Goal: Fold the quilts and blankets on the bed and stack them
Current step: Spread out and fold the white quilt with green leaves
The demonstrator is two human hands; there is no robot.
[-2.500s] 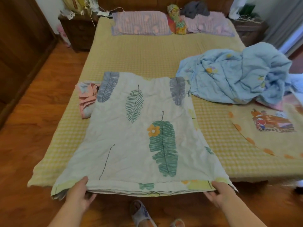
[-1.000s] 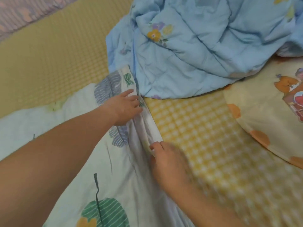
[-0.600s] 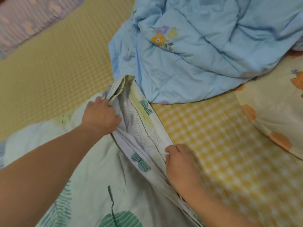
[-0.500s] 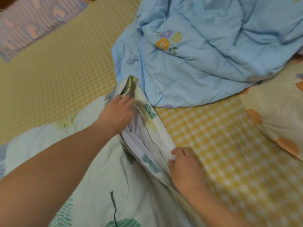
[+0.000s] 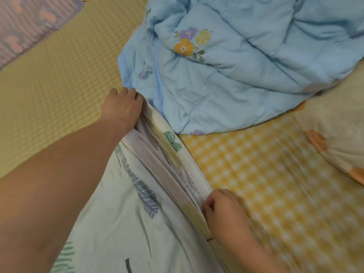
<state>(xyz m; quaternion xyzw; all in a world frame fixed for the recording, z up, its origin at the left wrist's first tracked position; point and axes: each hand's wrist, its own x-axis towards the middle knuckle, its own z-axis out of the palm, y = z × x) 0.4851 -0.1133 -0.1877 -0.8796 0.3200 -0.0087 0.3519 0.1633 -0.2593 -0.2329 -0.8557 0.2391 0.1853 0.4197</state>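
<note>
The leaf-print quilt lies on the bed from 6 to 8 o'clock, its layered edge running up the middle. Left hand grips that edge's far corner with curled fingers, right hand pinches it nearer. Crumpled blue quilt sits at 12–1, touching that corner; cream blanket at 3, pillow at 10.

Bedding beneath the work

A yellow checked sheet covers the bed, its weave blurred toward the near right corner; 1 purple striped pillow with pink shapes lies at the far left corner.
</note>
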